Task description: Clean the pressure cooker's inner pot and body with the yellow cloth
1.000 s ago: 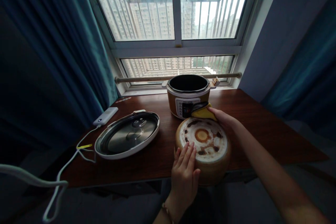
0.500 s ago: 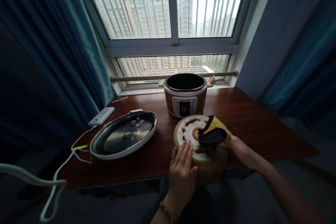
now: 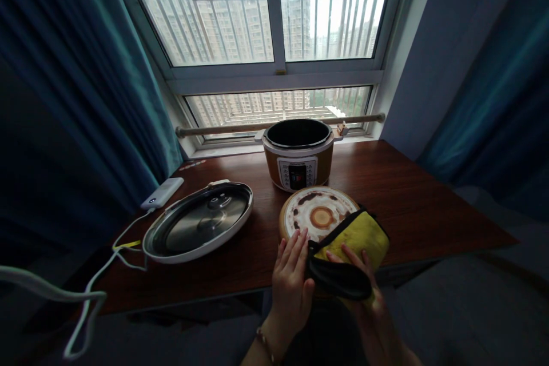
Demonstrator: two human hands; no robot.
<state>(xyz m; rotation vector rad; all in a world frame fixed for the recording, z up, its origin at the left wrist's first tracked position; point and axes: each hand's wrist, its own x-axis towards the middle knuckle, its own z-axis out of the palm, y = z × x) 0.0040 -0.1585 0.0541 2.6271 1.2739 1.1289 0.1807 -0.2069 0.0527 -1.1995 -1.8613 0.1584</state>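
Note:
An upturned brown pot with a white, stained round base sits at the near edge of the wooden table. My left hand lies flat against its near left side, fingers stretched out. My right hand presses a yellow cloth with a black edge onto the pot's near right rim, fingers curled over the fabric. Behind the pot stands an orange electric cooker body with a black inner bowl and a front panel.
A large metal lid lies upside down on the left of the table. A white power bank with a white cable sits at the left edge. Window with bars and a rail behind; teal curtains at both sides.
My right hand brought the yellow cloth from the pot's far rim, across the stained base, down to its near right side. The left hand stayed on the pot.

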